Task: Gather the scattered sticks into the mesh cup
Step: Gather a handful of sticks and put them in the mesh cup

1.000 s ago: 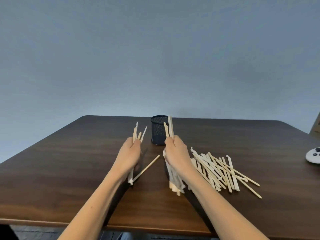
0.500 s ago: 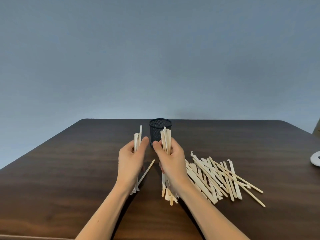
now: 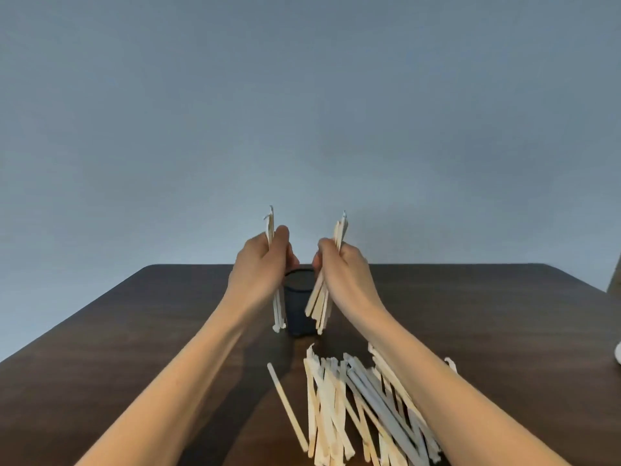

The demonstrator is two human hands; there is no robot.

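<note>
The black mesh cup [image 3: 298, 304] stands on the dark wooden table [image 3: 134, 348], between my two raised hands. My left hand [image 3: 258, 270] grips a few pale sticks [image 3: 278, 311] upright just left of the cup. My right hand [image 3: 346, 274] holds a bundle of sticks [image 3: 319, 304], tilted, at the cup's right side, their lower ends beside its wall. A pile of several loose sticks [image 3: 356, 408] lies on the table near me, partly under my right forearm. One single stick [image 3: 287, 403] lies left of the pile.
A white object [image 3: 617, 357] shows at the right edge of the table. A brownish item [image 3: 616, 280] stands beyond the table's far right corner. A plain grey-blue wall fills the background.
Both hands have lifted off the table and moved forward with their sticks to either side of the cup. The view has shifted, so the loose pile now lies nearer to me.
</note>
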